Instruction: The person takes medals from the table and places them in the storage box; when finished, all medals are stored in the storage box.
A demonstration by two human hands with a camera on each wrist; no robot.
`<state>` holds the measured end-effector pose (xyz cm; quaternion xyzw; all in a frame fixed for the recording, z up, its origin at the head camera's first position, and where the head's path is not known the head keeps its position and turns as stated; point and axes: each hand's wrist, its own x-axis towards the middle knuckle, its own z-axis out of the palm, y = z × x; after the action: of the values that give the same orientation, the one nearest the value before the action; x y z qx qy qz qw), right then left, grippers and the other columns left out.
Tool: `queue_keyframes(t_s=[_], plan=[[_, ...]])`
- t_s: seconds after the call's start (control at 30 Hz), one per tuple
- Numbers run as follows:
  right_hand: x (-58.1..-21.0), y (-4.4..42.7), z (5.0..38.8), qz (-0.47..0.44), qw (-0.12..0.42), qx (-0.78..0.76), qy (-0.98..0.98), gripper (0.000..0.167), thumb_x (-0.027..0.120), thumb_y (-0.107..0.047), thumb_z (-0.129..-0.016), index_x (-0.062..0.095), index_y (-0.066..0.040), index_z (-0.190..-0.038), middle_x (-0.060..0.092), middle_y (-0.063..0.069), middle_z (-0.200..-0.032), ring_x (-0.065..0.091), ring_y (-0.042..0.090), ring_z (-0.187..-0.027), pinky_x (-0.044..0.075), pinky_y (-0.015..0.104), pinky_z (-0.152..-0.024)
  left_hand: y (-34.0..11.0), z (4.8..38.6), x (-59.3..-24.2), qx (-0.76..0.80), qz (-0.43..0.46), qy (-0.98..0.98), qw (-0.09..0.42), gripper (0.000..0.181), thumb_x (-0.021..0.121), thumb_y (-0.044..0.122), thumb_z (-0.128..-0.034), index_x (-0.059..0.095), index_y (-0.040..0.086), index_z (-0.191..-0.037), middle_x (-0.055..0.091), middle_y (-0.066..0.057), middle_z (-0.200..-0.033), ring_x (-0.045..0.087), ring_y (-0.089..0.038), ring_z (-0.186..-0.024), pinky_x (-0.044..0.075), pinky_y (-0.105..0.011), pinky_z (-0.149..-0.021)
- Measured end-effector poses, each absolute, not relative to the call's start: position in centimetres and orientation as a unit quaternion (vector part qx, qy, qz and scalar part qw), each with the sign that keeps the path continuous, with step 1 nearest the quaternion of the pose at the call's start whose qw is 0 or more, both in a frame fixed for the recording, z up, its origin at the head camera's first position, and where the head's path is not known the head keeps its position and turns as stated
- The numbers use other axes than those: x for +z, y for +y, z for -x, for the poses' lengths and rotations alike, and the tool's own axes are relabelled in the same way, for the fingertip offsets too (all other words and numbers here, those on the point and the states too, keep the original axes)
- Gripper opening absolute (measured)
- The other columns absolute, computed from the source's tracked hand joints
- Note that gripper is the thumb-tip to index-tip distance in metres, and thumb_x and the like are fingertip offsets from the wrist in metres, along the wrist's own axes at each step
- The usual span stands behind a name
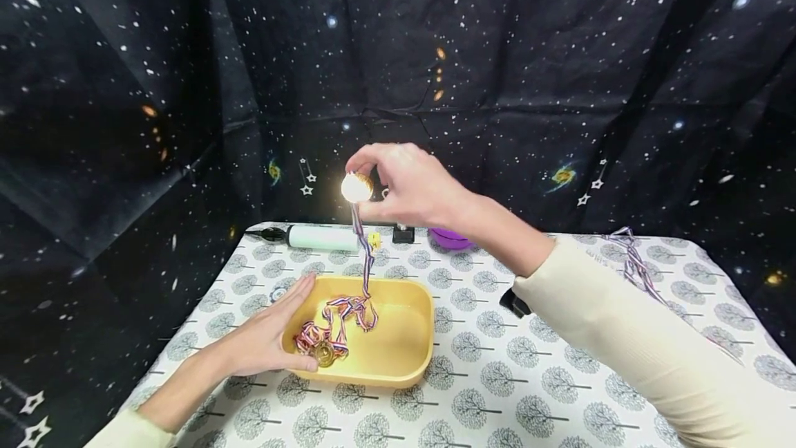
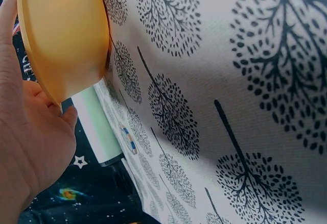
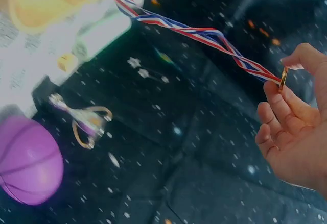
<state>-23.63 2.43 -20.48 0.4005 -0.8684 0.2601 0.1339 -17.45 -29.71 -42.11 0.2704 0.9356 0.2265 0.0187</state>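
Nearest to the camera is the right sleeve (image 1: 622,337), cream in colour, which crosses above the worktop (image 1: 485,406). Its right hand (image 1: 407,185) pinches a medal (image 1: 357,187) by the edge, between thumb and fingers, and holds it high above the tub (image 1: 404,341). From this medal a striped ribbon (image 1: 367,265) hangs down into the tub, where it lies in loose loops. Another medal (image 1: 324,353) rests at the left end inside, beside tangled ribbon. The left hand (image 1: 273,337) is spread around this same end and grips it, with the thumb at the near rim. Behind the tub lie a pale pump (image 1: 323,238), a yellow cube (image 1: 374,240) and a purple ball (image 3: 31,160).
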Motion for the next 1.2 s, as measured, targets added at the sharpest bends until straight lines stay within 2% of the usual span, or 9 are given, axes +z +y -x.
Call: queue_keyframes(t_s=[0.2, 0.33, 0.43, 0.57, 0.67, 0.77, 0.9, 0.97, 1.2], plan=[[-24.6, 1.1, 23.5, -0.424, 0.09, 0.197, -0.879, 0.049, 0.083, -0.027, -0.086, 0.072, -0.011, -0.13, 0.074, 0.001, -0.113, 0.067, 0.019, -0.103, 0.059, 0.036, -0.082, -29.7, 17.4, -42.2, 0.225, -0.27, 0.936, 0.019, 0.137, 0.088, 0.066, -0.0755, 0.011, 0.002, -0.17, 0.003, -0.012, -0.177, 0.014, -0.042, -0.161, 0.022, -0.065, -0.124], [-27.8, 0.1, 23.4, -0.427, 0.052, 0.172, -0.886, 0.05, 0.084, -0.031, -0.09, 0.07, -0.012, -0.134, 0.074, 0.0, -0.117, 0.067, 0.018, -0.11, 0.06, 0.039, -0.089, -29.8, 17.4, -42.2, 0.228, -0.268, 0.936, 0.022, 0.137, 0.088, 0.066, -0.0755, 0.011, 0.003, -0.17, 0.003, -0.012, -0.177, 0.014, -0.041, -0.161, 0.022, -0.066, -0.124], [-30.2, -0.6, 23.0, -0.427, 0.023, 0.166, -0.888, 0.053, 0.085, -0.033, -0.09, 0.07, -0.011, -0.136, 0.075, 0.0, -0.118, 0.069, 0.018, -0.11, 0.061, 0.037, -0.089, -29.8, 17.5, -42.3, 0.227, -0.266, 0.937, 0.023, 0.137, 0.087, 0.067, -0.0763, 0.01, 0.004, -0.17, 0.003, -0.013, -0.177, 0.014, -0.041, -0.161, 0.023, -0.067, -0.123], [-33.5, -1.7, 22.2, -0.429, -0.015, 0.165, -0.888, 0.052, 0.087, -0.035, -0.089, 0.072, -0.01, -0.133, 0.077, 0.0, -0.116, 0.07, 0.014, -0.101, 0.059, 0.025, -0.081, -29.8, 17.4, -42.2, 0.223, -0.263, 0.938, 0.022, 0.137, 0.086, 0.067, -0.0764, 0.01, 0.004, -0.17, 0.003, -0.013, -0.177, 0.014, -0.04, -0.161, 0.023, -0.067, -0.123], [-36.0, -2.5, 21.5, -0.425, -0.036, 0.155, -0.891, 0.051, 0.087, -0.036, -0.088, 0.073, -0.011, -0.131, 0.076, -0.002, -0.111, 0.065, 0.006, -0.087, 0.054, 0.017, -0.072, -29.8, 17.4, -42.2, 0.223, -0.263, 0.938, 0.023, 0.136, 0.087, 0.067, -0.0767, 0.01, 0.004, -0.17, 0.003, -0.013, -0.177, 0.015, -0.04, -0.161, 0.023, -0.066, -0.123], [-38.3, -3.1, 21.0, -0.42, -0.053, 0.134, -0.896, 0.051, 0.087, -0.037, -0.087, 0.074, -0.012, -0.129, 0.072, -0.006, -0.093, 0.055, 0.002, -0.072, 0.047, 0.014, -0.062, -29.7, 17.3, -42.2, 0.226, -0.264, 0.937, 0.022, 0.136, 0.087, 0.065, -0.0771, 0.01, 0.004, -0.17, 0.003, -0.013, -0.177, 0.015, -0.041, -0.161, 0.023, -0.066, -0.123], [-40.7, -3.8, 20.6, -0.416, -0.051, 0.102, -0.902, 0.045, 0.09, -0.042, -0.083, 0.076, -0.017, -0.119, 0.055, -0.013, -0.07, 0.045, 0.003, -0.063, 0.041, 0.017, -0.054, -29.6, 17.3, -42.1, 0.229, -0.266, 0.936, 0.023, 0.136, 0.088, 0.064, -0.0767, 0.01, 0.004, -0.17, 0.003, -0.013, -0.177, 0.015, -0.04, -0.161, 0.023, -0.065, -0.123], [-41.5, -4.0, 20.5, -0.414, -0.045, 0.098, -0.904, 0.042, 0.091, -0.044, -0.082, 0.077, -0.019, -0.113, 0.053, -0.016, -0.069, 0.046, 0.002, -0.064, 0.041, 0.017, -0.054, -29.6, 17.3, -42.1, 0.229, -0.266, 0.936, 0.024, 0.136, 0.088, 0.064, -0.0764, 0.011, 0.004, -0.17, 0.003, -0.013, -0.177, 0.014, -0.039, -0.161, 0.023, -0.064, -0.124], [-42.6, -4.6, 20.5, -0.423, -0.036, 0.118, -0.898, 0.043, 0.091, -0.045, -0.082, 0.079, -0.022, -0.116, 0.065, -0.017, -0.083, 0.056, 0.001, -0.075, 0.046, 0.015, -0.066, -29.7, 17.3, -42.2, 0.226, -0.27, 0.936, 0.021, 0.135, 0.087, 0.064, -0.077, 0.01, 0.004, -0.17, 0.004, -0.013, -0.177, 0.015, -0.041, -0.161, 0.023, -0.065, -0.124]])
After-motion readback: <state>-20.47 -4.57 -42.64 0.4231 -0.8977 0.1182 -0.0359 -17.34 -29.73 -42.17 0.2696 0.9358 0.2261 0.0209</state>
